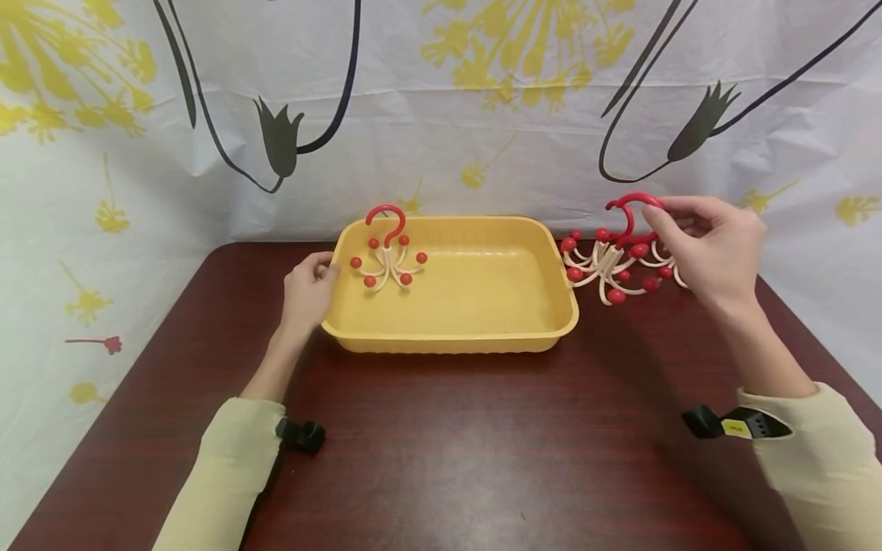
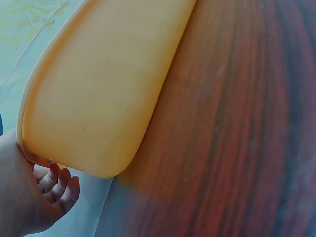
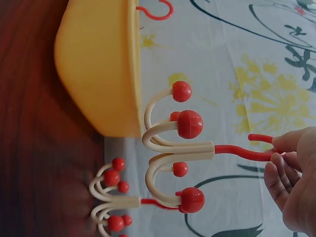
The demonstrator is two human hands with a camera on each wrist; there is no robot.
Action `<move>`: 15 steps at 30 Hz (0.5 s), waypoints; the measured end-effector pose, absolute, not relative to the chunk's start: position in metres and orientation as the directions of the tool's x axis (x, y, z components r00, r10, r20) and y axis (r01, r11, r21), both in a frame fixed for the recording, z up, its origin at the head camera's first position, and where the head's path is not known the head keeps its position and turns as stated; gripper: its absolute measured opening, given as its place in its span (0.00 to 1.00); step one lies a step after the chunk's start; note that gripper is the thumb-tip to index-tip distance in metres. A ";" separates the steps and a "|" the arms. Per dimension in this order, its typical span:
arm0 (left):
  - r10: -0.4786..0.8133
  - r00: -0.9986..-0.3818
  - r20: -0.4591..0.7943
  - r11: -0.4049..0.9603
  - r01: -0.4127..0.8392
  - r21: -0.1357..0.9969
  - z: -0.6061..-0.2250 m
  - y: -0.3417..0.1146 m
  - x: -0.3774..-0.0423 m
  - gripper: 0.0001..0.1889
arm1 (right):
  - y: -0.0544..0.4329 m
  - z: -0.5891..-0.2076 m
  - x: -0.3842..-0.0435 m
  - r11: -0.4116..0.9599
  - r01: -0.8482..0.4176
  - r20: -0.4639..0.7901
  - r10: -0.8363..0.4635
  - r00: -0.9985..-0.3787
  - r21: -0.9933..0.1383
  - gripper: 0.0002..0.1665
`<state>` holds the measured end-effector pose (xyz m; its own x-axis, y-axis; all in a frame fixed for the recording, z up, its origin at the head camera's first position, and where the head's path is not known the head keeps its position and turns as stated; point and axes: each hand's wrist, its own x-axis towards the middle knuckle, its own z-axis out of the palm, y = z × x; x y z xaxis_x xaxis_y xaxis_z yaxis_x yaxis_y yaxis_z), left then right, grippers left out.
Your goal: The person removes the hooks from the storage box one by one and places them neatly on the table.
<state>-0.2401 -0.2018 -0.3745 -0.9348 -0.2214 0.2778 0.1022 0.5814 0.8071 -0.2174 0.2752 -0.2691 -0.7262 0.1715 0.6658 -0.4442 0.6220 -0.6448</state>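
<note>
My left hand (image 1: pixel 310 291) grips the left end of a yellow plastic tub (image 1: pixel 448 337); in the left wrist view its fingers curl beneath the rim. Inside the tub, at its left, one multi-arm hook hanger (image 1: pixel 388 260) stands upright, with a red hook and cream arms tipped with red balls. My right hand (image 1: pixel 723 252) pinches the red hook of a matching hanger (image 3: pixel 212 149), held up just right of the tub. Behind and below that one, a third such hanger (image 3: pixel 123 201) stands on the table, partly hidden by my hand in the head view.
The dark red wood-grain table (image 1: pixel 441 444) runs from the tub toward me. A white sheet (image 1: pixel 427 138) printed with yellow and dark green flowers hangs behind and at both sides. Each sleeve has a small black camera (image 1: pixel 301 435) strapped near the wrist.
</note>
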 end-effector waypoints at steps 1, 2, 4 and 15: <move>-0.221 -0.935 0.276 0.580 0.101 0.808 -0.375 -0.202 -0.240 0.17 | 0.278 -0.271 -0.217 0.630 -0.438 0.665 0.170 -0.728 -0.641 0.14; -0.222 -0.935 0.275 0.581 0.099 0.808 -0.375 -0.202 -0.240 0.17 | 0.280 -0.272 -0.217 0.636 -0.434 0.663 0.168 -0.729 -0.638 0.14; -0.222 -0.936 0.274 0.582 0.098 0.807 -0.375 -0.202 -0.240 0.17 | 0.284 -0.274 -0.217 0.640 -0.426 0.656 0.166 -0.736 -0.639 0.14; -0.221 -0.936 0.272 0.579 0.099 0.809 -0.375 -0.202 -0.240 0.17 | 0.302 -0.289 -0.216 0.698 -0.388 0.643 0.135 -0.754 -0.602 0.15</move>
<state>-0.2401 -0.2015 -0.3746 -0.9365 -0.2208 0.2724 0.0988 0.5792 0.8092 -0.2160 0.3017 -0.2894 -0.7537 0.1354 0.6432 -0.3882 0.6980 -0.6018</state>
